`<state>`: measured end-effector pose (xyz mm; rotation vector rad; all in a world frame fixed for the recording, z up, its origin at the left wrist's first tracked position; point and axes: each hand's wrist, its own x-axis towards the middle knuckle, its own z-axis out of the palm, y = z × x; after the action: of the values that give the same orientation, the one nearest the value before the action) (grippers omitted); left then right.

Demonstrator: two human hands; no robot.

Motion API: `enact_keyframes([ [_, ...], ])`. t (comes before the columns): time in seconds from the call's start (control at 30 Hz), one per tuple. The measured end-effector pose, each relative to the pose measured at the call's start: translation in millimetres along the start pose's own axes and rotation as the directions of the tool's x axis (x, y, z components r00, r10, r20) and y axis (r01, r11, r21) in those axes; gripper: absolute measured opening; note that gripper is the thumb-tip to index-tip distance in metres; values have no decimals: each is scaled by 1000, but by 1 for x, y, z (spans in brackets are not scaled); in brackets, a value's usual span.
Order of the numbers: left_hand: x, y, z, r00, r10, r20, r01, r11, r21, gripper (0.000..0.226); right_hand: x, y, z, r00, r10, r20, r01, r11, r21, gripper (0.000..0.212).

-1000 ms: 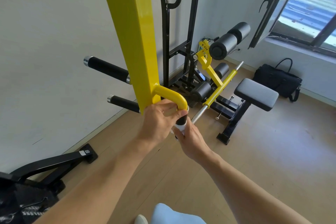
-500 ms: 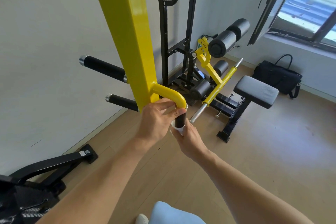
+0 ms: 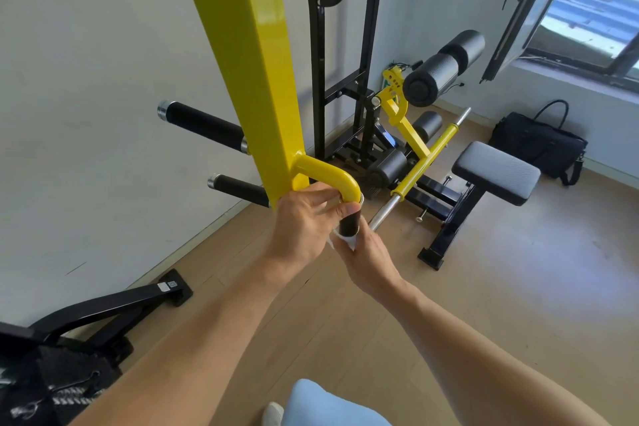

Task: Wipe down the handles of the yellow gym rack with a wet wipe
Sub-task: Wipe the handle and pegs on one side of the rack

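Note:
A yellow rack upright (image 3: 252, 55) runs down the middle of the view. From its lower part a curved yellow handle (image 3: 328, 174) bends down into a black grip (image 3: 348, 224). My left hand (image 3: 304, 221) wraps the top of that grip just under the bend. Below it my right hand (image 3: 366, 254) is closed around the lower end of the grip, with a white wet wipe (image 3: 347, 241) pressed between palm and grip. Most of the wipe is hidden by my fingers.
Two black padded pegs (image 3: 204, 124) (image 3: 240, 187) stick out left of the upright toward the wall. Behind stand a black frame (image 3: 318, 45), foam rollers (image 3: 442, 67), a yellow bar (image 3: 423, 162), a grey seat pad (image 3: 496, 171) and a black bag (image 3: 539, 142). A black base (image 3: 114, 304) lies at lower left.
My right hand with the wipe has slid down the black grip, so more of the grip shows between my hands. The left hand stays near the bend.

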<state>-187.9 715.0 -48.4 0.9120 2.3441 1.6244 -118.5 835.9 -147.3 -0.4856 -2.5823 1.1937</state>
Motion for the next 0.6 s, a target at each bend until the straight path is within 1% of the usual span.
enact_keyframes([
  [0.1, 0, 1, 1, 1000, 22, -9, -22, 999, 38, 23, 7, -17, -14, 983, -125, -134, 139, 985, 101, 27],
  [0.17, -2, 1, 2, 999, 31, -14, -30, 998, 50, 25, 7, -16, -14, 982, -105, -159, 123, 987, 102, 27],
  [0.2, -2, 0, 3, 999, 31, -8, -31, 999, 39, 26, 5, -10, -10, 989, -67, -135, 80, 992, 94, 28],
  [0.3, -3, 3, 5, 1000, 20, 5, -20, 1000, 12, 25, -3, 15, 5, 997, 76, 32, -76, 997, -12, 27],
  [0.37, -2, 4, 5, 1000, 12, 6, -12, 1000, 4, 25, -3, 21, 8, 991, 110, 72, -107, 993, -46, 26],
  [0.43, -1, 5, 4, 1000, 11, 9, -11, 1000, 10, 23, 1, 7, 0, 999, 42, 17, -42, 999, -11, 27],
  [0.47, -1, 4, 4, 1000, 12, 6, -12, 1000, 12, 22, 4, -4, -6, 999, -20, -37, 21, 999, 30, 28],
  [0.53, -1, 3, 3, 1000, 17, -7, -17, 999, 29, 22, 11, -22, -20, 977, -156, -145, 169, 982, 84, 27],
  [0.57, -1, 3, 2, 1000, 20, -13, -19, 999, 38, 22, 14, -26, -23, 965, -197, -172, 213, 974, 82, 25],
  [0.6, -1, 2, 2, 1000, 19, -14, -18, 999, 39, 23, 15, -26, -22, 966, -198, -169, 213, 974, 77, 25],
])
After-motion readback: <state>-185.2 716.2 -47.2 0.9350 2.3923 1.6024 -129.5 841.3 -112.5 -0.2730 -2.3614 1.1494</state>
